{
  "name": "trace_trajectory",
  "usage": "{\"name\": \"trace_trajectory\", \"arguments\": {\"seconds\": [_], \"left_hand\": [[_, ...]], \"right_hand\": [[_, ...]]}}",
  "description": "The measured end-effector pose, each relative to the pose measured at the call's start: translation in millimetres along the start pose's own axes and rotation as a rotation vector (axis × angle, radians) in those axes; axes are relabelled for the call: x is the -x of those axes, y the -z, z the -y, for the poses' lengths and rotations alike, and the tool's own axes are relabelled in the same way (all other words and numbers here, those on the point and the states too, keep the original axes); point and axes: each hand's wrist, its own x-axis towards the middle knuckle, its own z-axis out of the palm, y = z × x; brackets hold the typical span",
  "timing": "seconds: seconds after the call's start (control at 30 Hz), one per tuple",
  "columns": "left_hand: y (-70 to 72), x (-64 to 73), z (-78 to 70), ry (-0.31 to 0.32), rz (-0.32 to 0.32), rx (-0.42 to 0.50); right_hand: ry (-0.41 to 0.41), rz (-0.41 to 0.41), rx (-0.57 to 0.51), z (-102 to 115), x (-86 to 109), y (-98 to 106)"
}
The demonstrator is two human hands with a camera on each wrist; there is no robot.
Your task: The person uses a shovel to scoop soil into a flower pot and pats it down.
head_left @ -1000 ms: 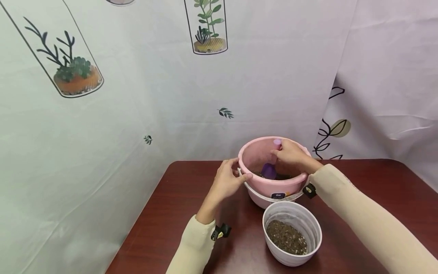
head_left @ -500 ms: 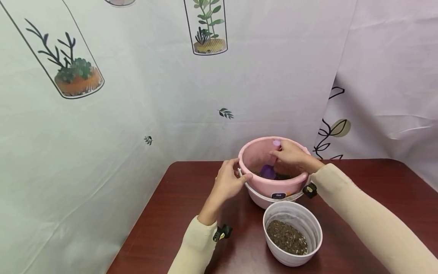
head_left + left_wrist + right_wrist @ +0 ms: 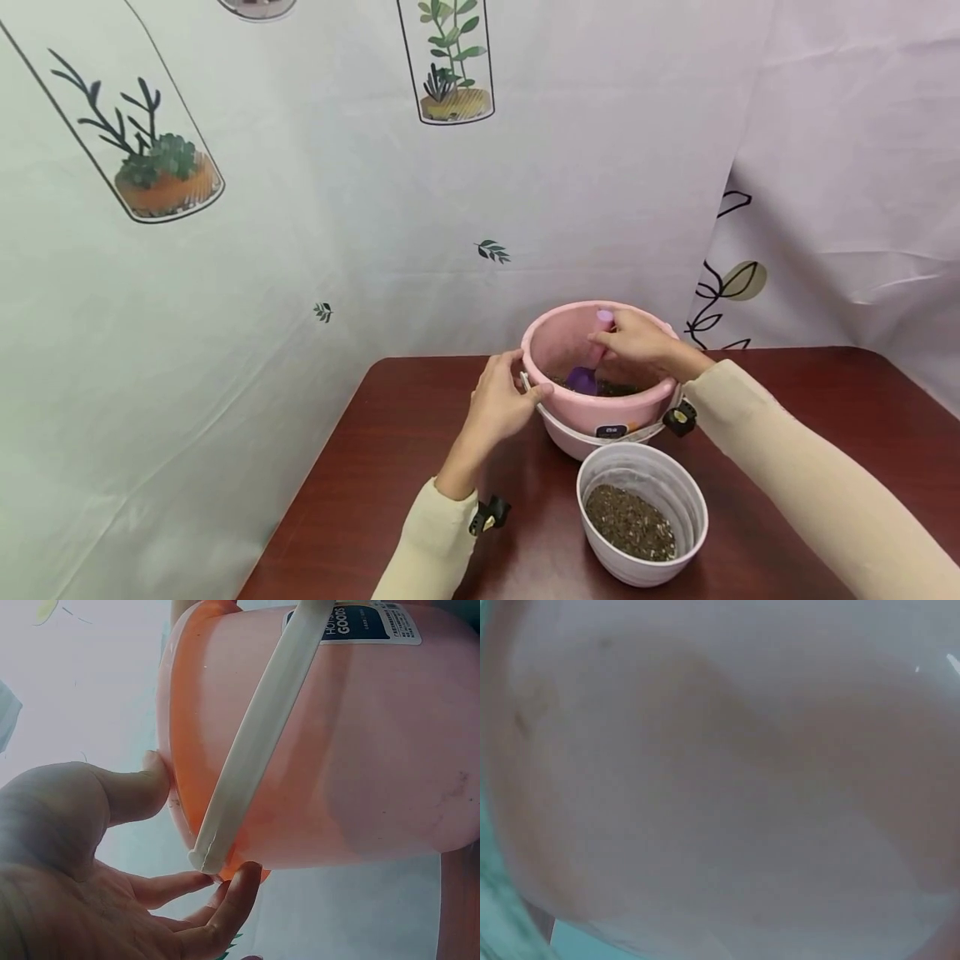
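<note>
In the pink plastic bucket (image 3: pixel 596 410) on the reddish-brown desk (image 3: pixel 420 442), the purple scoop (image 3: pixel 582 381) leans more than a second ago, head slid left through dark brown soil (image 3: pixel 618 389) — probably mid-dig, no lift yet. Of the hands, the right hand (image 3: pixel 636 340) grips the scoop's lilac handle; the left hand (image 3: pixel 501 396) pinches the bucket's rim. Round white pot (image 3: pixel 632 571) — part-filled with soil — stands nearest the person.

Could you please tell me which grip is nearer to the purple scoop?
Right. The right grip holds the purple scoop; the left grip is on the rim of the pink bucket, left of the scoop and apart from it.
</note>
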Motion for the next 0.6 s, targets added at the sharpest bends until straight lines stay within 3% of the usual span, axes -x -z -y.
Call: {"name": "trace_trajectory", "arguments": {"seconds": [0.6], "left_hand": [[-0.4, -0.2, 0.5, 0.001, -0.025, -0.011]], "right_hand": [[-0.013, 0.168, -0.358, 3.0, 6.3, 8.6]]}}
